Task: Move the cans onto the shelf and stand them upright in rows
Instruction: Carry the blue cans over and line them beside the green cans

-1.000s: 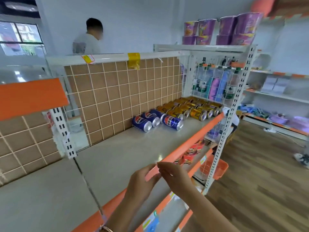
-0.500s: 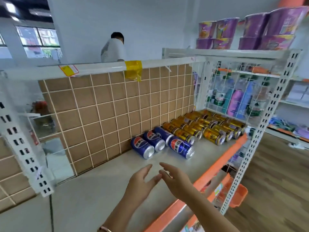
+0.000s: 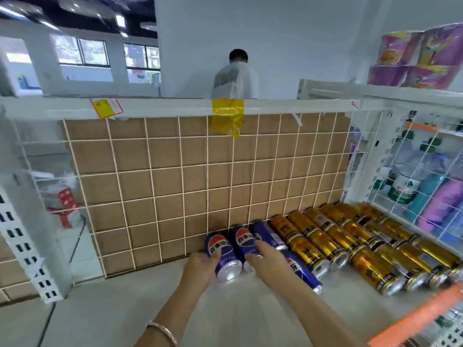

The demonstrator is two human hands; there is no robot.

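Four blue cans lie on their sides at lower centre of the frame, on the grey shelf [image 3: 105, 311], their far ends against the wire grid [image 3: 175, 186] backed with brown cardboard. The leftmost blue can [image 3: 221, 254] is dark blue with a red, white and blue roundel and white characters, its silver end facing the camera. The second blue can [image 3: 241, 242] lies touching it on the right, a third [image 3: 266, 234] lies beyond that, and a fourth [image 3: 302, 271] lies nearer the camera.

To the right, gold cans [image 3: 323, 242] lie on their sides in close rows, running to the right edge. They hem the blue cans in on that side. Behind a side grid at right stand bottles [image 3: 406, 186].

The left hand [image 3: 199, 267] curls around the leftmost blue can, fingers over its left flank and thumb on top, gripping it. The right hand [image 3: 268, 257] lies half open over the second blue can, fingers spread across its top; whether it grips cannot be told. A bracelet [image 3: 162, 330] circles the left wrist.

An orange shelf edge [image 3: 416, 319] crosses the lower right corner. Yellow tape [image 3: 227, 116] hangs from the top rail. A person in white [image 3: 235, 76] stands beyond, upper centre.
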